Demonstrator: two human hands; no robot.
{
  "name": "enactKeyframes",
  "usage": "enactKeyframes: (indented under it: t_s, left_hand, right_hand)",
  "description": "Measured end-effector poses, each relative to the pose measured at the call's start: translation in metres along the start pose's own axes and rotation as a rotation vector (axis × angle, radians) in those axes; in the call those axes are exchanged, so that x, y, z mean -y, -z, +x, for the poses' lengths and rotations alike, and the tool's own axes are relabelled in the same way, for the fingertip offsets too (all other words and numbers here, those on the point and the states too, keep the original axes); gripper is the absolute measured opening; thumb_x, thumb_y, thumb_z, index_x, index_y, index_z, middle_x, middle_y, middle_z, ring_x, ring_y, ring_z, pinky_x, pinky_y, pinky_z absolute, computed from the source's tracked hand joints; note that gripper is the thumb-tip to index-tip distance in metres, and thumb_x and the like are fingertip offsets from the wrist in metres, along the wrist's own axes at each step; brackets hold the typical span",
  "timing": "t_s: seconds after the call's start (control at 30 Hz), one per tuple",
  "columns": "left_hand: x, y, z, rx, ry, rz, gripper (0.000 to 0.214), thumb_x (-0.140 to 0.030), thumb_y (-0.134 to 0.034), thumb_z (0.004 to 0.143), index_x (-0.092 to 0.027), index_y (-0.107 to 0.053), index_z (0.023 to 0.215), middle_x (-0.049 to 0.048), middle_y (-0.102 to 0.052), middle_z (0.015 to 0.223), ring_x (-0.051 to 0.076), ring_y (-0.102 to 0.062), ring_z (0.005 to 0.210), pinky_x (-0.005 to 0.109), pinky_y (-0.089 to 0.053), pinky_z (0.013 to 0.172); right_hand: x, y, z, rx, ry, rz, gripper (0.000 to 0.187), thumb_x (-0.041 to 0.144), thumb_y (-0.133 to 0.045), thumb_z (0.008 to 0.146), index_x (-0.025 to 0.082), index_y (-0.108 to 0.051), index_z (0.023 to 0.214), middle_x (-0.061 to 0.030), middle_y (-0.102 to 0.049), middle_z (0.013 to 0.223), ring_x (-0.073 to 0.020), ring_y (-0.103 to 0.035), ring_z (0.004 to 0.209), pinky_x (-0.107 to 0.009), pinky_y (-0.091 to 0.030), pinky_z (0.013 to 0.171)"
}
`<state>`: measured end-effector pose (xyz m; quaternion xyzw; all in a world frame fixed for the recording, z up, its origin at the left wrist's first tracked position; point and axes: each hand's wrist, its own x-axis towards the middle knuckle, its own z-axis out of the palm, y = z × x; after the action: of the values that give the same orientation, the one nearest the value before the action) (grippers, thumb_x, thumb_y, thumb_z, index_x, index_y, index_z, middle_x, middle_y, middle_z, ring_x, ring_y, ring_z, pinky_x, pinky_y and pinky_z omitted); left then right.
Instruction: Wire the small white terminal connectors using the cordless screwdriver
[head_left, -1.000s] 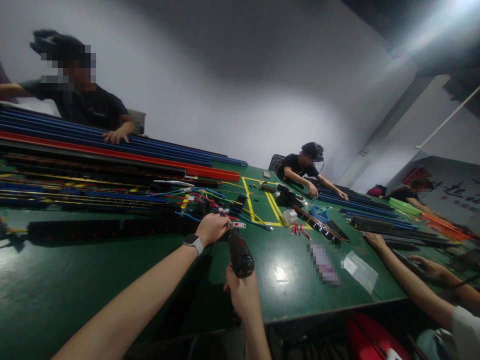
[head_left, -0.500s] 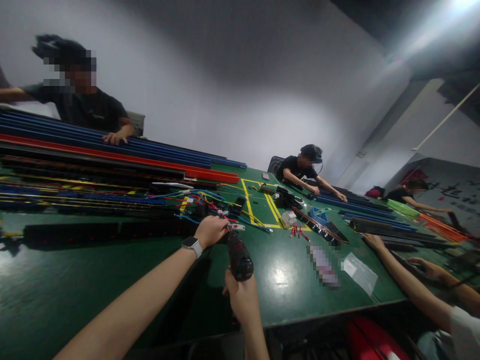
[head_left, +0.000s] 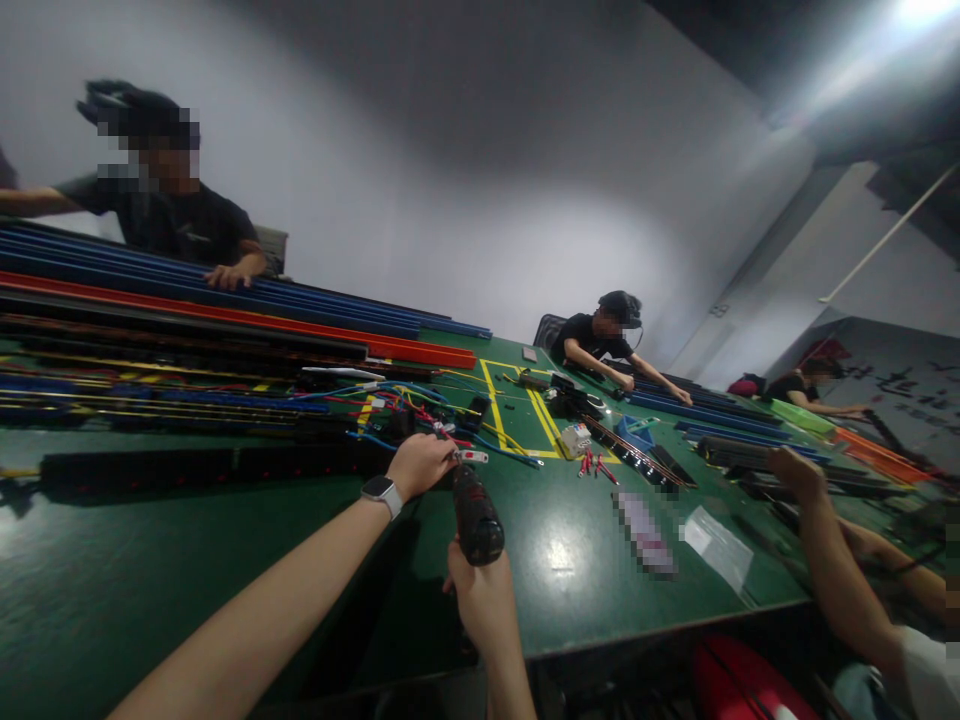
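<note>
My right hand is closed round the grip of a black power screwdriver, whose nose points away from me at a small white and red part. My left hand, with a white-faced watch on the wrist, is closed over the end of a long black rail right beside that part. What its fingers pinch is hidden. A tangle of blue, red and yellow wires lies just beyond both hands on the green table.
Long blue, red and black rails run along the far left, where a person rests a hand. A white breaker and red terminals lie inside yellow tape lines. Another person's arm is raised at the right. More people sit farther back.
My hands and the screwdriver have hardly moved. The arm of the person at my right has lifted off the table.
</note>
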<state>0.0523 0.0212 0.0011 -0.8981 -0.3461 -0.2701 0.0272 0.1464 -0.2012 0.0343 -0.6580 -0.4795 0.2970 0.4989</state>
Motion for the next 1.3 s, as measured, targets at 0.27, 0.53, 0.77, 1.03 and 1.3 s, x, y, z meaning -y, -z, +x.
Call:
enactKeyframes:
  t_s: [0.27,0.53,0.77,1.03,1.3]
  left_hand:
    - [0.000,0.001,0.000,-0.026,-0.002,-0.013,0.022,-0.039,-0.056,0.092,-0.024,-0.072,0.096,0.0082,-0.073,0.091,0.023,-0.066,0.087,0.034,-0.045,0.080]
    - [-0.001,0.002,0.000,0.000,0.009,-0.010,0.023,-0.039,-0.055,0.092,-0.024,-0.072,0.097,0.0086,-0.074,0.093,0.023,-0.067,0.090,0.034,-0.046,0.082]
    - [0.000,0.000,0.000,-0.008,0.005,-0.008,0.021,-0.037,-0.057,0.091,-0.024,-0.072,0.096,0.0084,-0.073,0.090,0.023,-0.067,0.088,0.034,-0.045,0.080]
    - [0.000,0.000,0.000,-0.027,-0.009,0.004,0.022,-0.039,-0.055,0.092,-0.025,-0.071,0.098,0.0076,-0.073,0.089,0.023,-0.066,0.086,0.034,-0.045,0.079]
    - [0.001,-0.001,0.000,0.001,0.014,-0.009,0.024,-0.041,-0.057,0.091,-0.022,-0.072,0.095,0.0091,-0.072,0.087,0.022,-0.066,0.087,0.033,-0.044,0.080]
  right_hand:
    - [0.000,0.000,0.000,0.000,-0.005,-0.005,0.021,0.035,-0.055,0.083,0.016,-0.063,0.087,-0.0008,-0.062,0.059,-0.0183,-0.059,0.054,-0.026,-0.042,0.053]
    - [0.001,0.000,0.000,-0.014,0.011,-0.013,0.019,0.034,-0.055,0.083,0.017,-0.063,0.085,-0.0011,-0.063,0.060,-0.0185,-0.060,0.055,-0.026,-0.042,0.053]
    - [-0.001,0.000,0.000,-0.014,0.002,-0.011,0.020,0.035,-0.055,0.084,0.017,-0.063,0.088,-0.0005,-0.062,0.060,-0.0181,-0.060,0.055,-0.025,-0.042,0.053]
    - [-0.003,0.000,0.002,0.004,-0.012,0.015,0.020,0.034,-0.055,0.083,0.017,-0.063,0.089,-0.0007,-0.063,0.061,-0.0177,-0.060,0.053,-0.025,-0.041,0.052]
    - [-0.013,0.001,0.004,0.037,0.014,-0.036,0.022,0.035,-0.053,0.087,0.016,-0.063,0.089,-0.0011,-0.063,0.059,-0.0182,-0.061,0.056,-0.025,-0.042,0.054]
